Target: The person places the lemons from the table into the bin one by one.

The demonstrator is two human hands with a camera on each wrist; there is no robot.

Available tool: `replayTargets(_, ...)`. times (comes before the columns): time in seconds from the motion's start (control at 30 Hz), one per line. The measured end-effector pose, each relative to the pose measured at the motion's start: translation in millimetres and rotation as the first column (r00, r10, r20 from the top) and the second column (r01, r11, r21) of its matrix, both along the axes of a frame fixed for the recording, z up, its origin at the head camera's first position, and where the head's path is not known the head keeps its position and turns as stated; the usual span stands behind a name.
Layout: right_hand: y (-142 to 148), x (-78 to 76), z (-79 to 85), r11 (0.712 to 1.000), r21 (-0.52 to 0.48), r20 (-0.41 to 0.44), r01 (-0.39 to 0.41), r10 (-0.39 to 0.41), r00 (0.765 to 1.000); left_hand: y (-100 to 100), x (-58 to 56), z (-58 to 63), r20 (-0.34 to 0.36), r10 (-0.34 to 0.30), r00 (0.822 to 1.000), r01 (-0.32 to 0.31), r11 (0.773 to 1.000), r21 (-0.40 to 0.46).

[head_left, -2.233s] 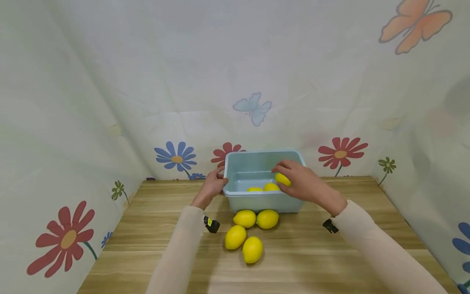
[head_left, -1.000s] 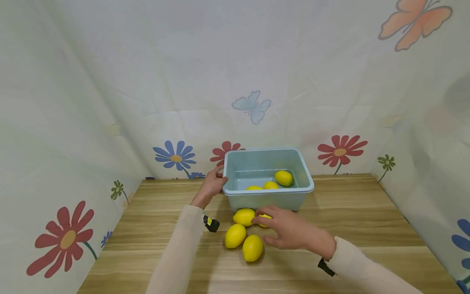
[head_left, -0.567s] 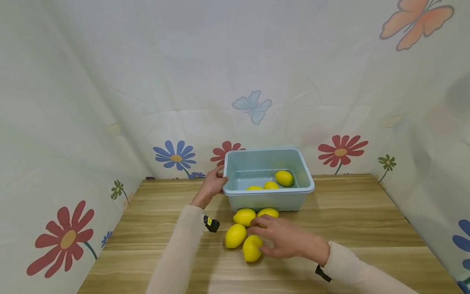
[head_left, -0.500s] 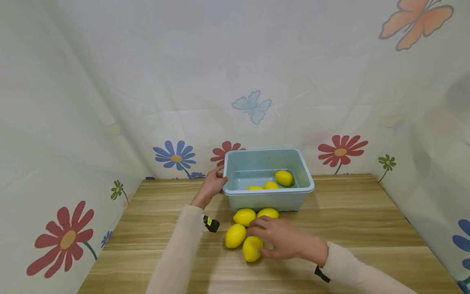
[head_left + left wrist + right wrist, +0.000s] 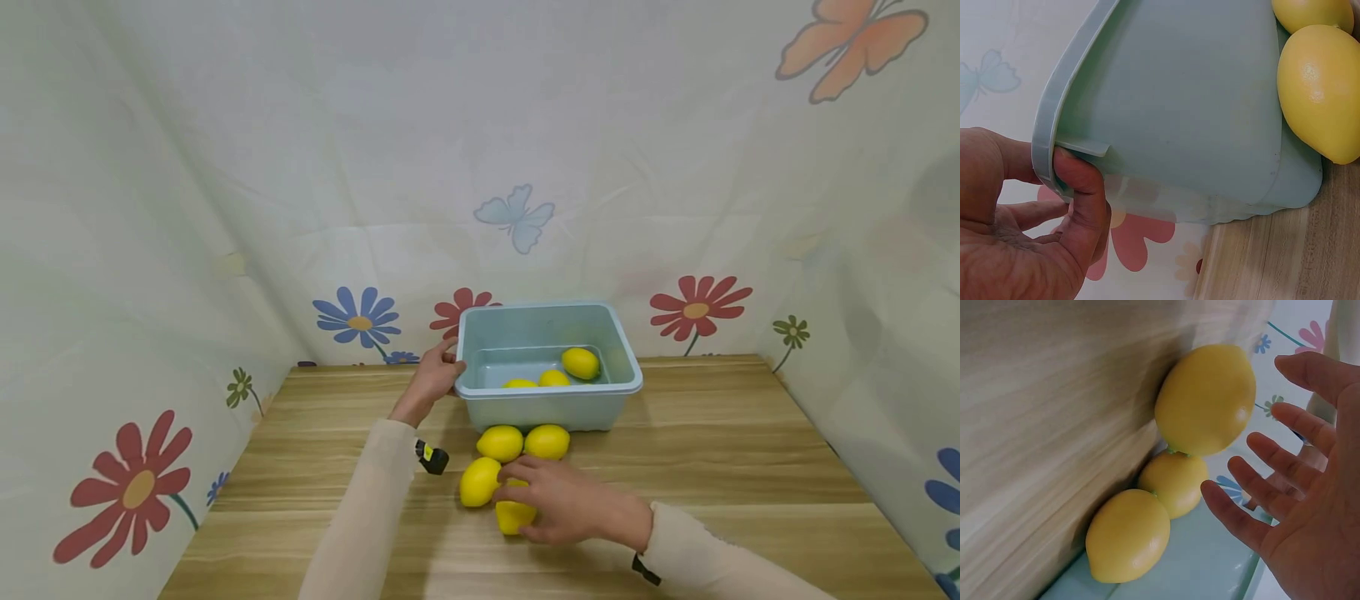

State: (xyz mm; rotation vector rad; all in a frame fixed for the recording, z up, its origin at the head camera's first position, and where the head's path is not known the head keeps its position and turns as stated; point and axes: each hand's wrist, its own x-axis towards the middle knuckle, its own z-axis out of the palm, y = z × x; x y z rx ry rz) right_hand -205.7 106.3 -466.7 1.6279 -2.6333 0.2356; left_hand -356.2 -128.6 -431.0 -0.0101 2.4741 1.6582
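A light-blue plastic bin (image 5: pixel 547 410) stands at the back of the table with three lemons inside, one of them (image 5: pixel 581 363) lying at the right. My left hand (image 5: pixel 433 377) pinches the bin's left rim, thumb and fingers on either side of it in the left wrist view. Two lemons on the table, left (image 5: pixel 500 443) and right (image 5: pixel 547 442), lie against the bin's front. Nearer me are another lemon (image 5: pixel 480 482) and the closest lemon (image 5: pixel 513 520). My right hand (image 5: pixel 566 500) hovers around that closest one, partly hiding it; its fingers are spread in the right wrist view.
The wood-grain table (image 5: pixel 315 508) is enclosed by pale curtains (image 5: pixel 375 167) printed with flowers and butterflies. The back curtain hangs right behind the bin. Small black wrist cameras sit at the left cuff (image 5: pixel 432 457) and the right cuff (image 5: pixel 646 570).
My right hand let go of a lemon inside the bin at the right, came out, and moved toward me over the closest lemon. The left hand stays at the rim.
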Motion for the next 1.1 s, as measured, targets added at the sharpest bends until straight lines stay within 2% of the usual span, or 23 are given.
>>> replayTargets(0.27, -2.5, -1.7, -12.5, 1.000, 0.003, 0.009, -0.006, 0.006, 1.000, -0.3, 1.9, 0.8, -0.001, 0.001, 1.000, -0.001, 1.000, 0.008)
replayTargets(0.5, -4.8, -2.1, -22.1, 1.000, -0.005, -0.019, -0.017, 0.017, 1.000, 0.2, 2.4, 1.2, -0.001, 0.000, 1.000, 0.000, 1.000, 0.007)
replayTargets(0.77, -4.5, -1.5, -29.4, 1.000, 0.023, 0.010, 0.011, -0.011, 1.000, 0.2, 2.3, 1.4, -0.004, -0.004, 1.000, 0.004, 1.000, 0.003)
replayTargets(1.1, -2.2, 1.3, -35.3, 0.999, 0.050, 0.007, -0.013, 0.013, 1.000, 0.3, 1.8, 1.8, 0.005, 0.002, 1.000, -0.002, 1.000, 0.005)
